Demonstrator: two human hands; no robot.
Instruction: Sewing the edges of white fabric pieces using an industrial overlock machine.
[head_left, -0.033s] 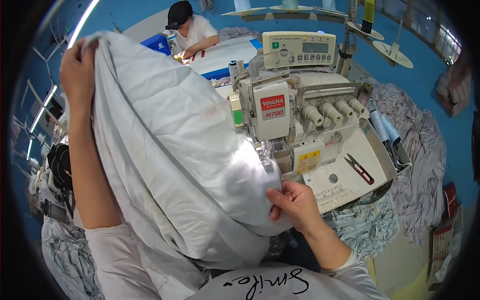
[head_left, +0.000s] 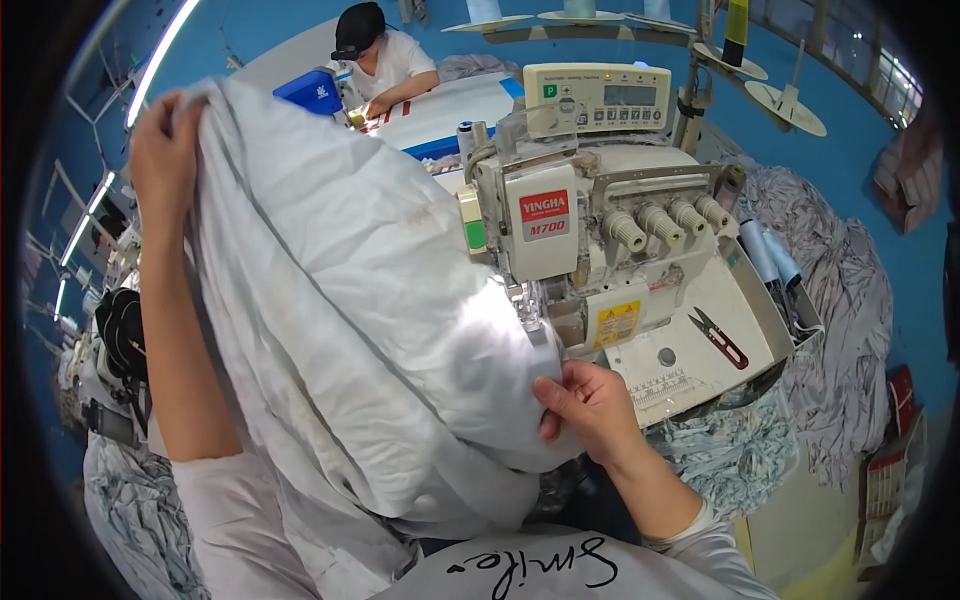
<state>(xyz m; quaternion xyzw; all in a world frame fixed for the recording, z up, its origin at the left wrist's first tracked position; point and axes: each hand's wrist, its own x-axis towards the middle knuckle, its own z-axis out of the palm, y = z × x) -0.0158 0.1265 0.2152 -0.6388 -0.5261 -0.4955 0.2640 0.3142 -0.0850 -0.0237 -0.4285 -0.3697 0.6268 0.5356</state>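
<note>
A large piece of pale grey-white cloth (head_left: 340, 260) is spread between my two hands. My left hand (head_left: 165, 145), raised at the upper left, is closed on its top corner. Low at the right, my right hand (head_left: 590, 405) pinches the cloth's edge between thumb and fingers. That edge lies just in front of the needle area of an overlock sewing machine (head_left: 540, 250), where a lamp lights the fabric brightly. The cloth hangs in folds from the raised corner down toward my lap. Whether it sits under the presser foot I cannot tell.
Dark-handled thread snips (head_left: 720, 338) lie on the machine's bed. Thread cones (head_left: 770, 252) stand at its right side. Heaps of grey cloth (head_left: 825, 300) and pale green cloth (head_left: 725, 450) lie beyond and below. Across the way a person (head_left: 385, 65) works at another machine.
My left hand has come down slightly and to the right, lowering the cloth's top corner and slackening its folds. My right hand stays in place.
</note>
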